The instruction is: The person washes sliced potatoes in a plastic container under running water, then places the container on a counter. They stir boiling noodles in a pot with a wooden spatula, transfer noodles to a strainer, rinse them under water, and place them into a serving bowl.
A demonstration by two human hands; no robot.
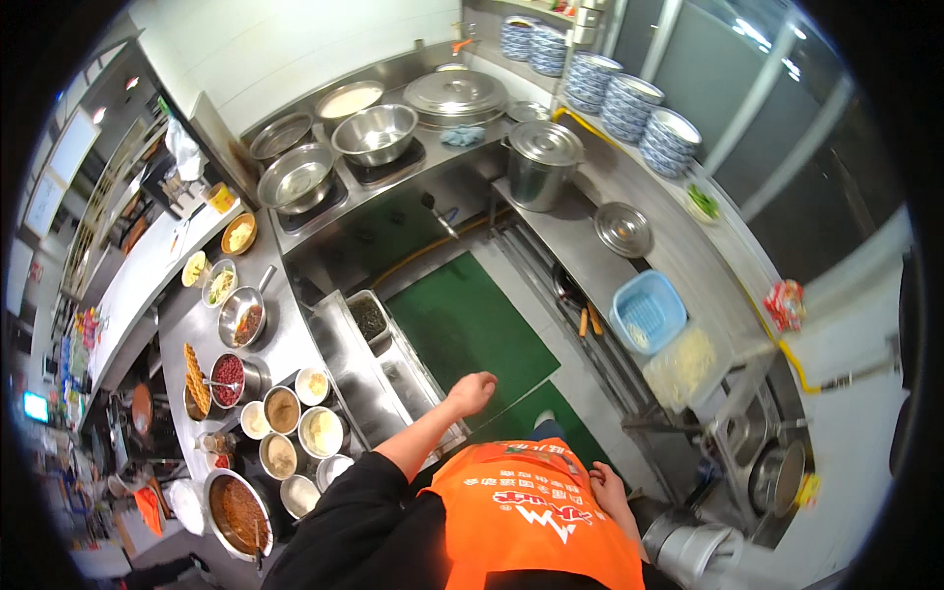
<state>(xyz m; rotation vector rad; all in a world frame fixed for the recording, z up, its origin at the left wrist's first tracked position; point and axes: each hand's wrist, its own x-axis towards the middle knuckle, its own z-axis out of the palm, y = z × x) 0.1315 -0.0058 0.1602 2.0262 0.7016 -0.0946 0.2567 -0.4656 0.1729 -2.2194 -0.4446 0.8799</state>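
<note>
My left hand (473,394) hangs over the green floor mat (461,324), its fingers curled; whether they are fully closed does not show clearly. It is nearest the steel counter edge and an oblong container of dark food (367,316). My right hand (606,484) hangs low beside my orange apron (516,509), fingers bent and partly hidden by the apron's edge. Neither hand visibly holds a thing. On the left counter stand a pot of reddish-brown sauce (237,509), a pot of red beans (230,375) with a spoon, and several bowls of powders (282,410).
Steel basins (296,177) and a large lidded pan (456,92) stand on the far stove. A tall lidded stockpot (542,166), a blue plastic basket (647,310) and a tub of pale shreds (682,365) are on the right. Patterned bowls (670,140) are stacked on the ledge.
</note>
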